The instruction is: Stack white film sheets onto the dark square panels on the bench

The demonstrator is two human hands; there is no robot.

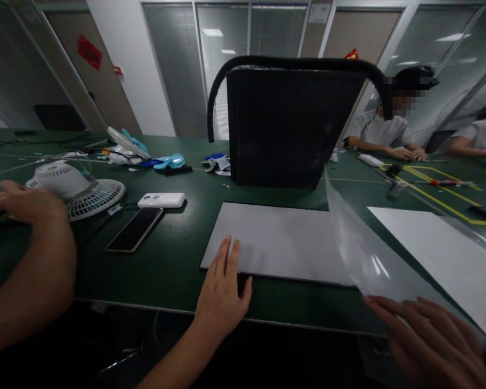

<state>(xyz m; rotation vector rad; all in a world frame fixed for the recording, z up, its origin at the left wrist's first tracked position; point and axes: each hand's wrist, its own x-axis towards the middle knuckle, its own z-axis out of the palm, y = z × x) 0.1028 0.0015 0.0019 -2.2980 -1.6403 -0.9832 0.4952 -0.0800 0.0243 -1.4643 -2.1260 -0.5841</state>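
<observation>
A flat white panel (279,240) lies on the dark green table (166,270) in front of me. My left hand (222,289) rests on its near left corner, palm down, fingers stretched out and open. My right hand (429,337) is at the lower right, its fingers against a clear film sheet (356,243). The film rises from that hand up over the panel's right end. The hand appears to hold the film by its near edge; the thumb is hidden.
A black case (291,129) with a curved black handle stands behind the panel. A phone (135,228), white power bank (161,200) and small white fan (73,186) lie at left. A co-worker's arm (28,254) reaches in there. A second white sheet (441,248) lies at right; two people sit far right.
</observation>
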